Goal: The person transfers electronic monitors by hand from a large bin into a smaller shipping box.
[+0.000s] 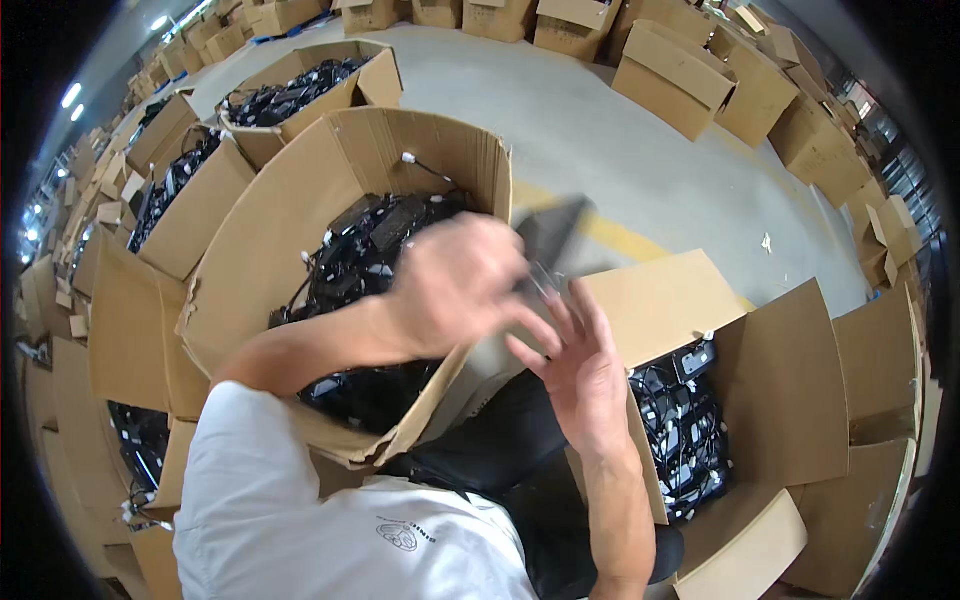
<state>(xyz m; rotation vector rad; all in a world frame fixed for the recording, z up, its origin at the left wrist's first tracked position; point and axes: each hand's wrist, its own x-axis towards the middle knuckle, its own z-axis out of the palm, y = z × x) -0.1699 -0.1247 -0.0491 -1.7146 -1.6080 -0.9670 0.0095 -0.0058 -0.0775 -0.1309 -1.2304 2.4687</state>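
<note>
A dark, block-shaped power adapter (552,232), smeared by motion, hangs in the air just beyond my hands. My left hand (460,280) is blurred too; its fingers look curled closed at the adapter's near end. Thin, pale strands (545,282) show between the adapter and the fingertips of my right hand (578,375). That hand is turned palm up, its fingers apart, close to the left one. Under my left forearm stands a big cardboard box (270,220) with black adapters and cables (365,250) inside.
At the right, an open cardboard box (780,370) contains black adapters (685,430) in rows. More filled boxes (290,95) stand to the far left. Several cartons (675,75) line the far side of the grey floor (480,90), which carries a yellow stripe (625,240).
</note>
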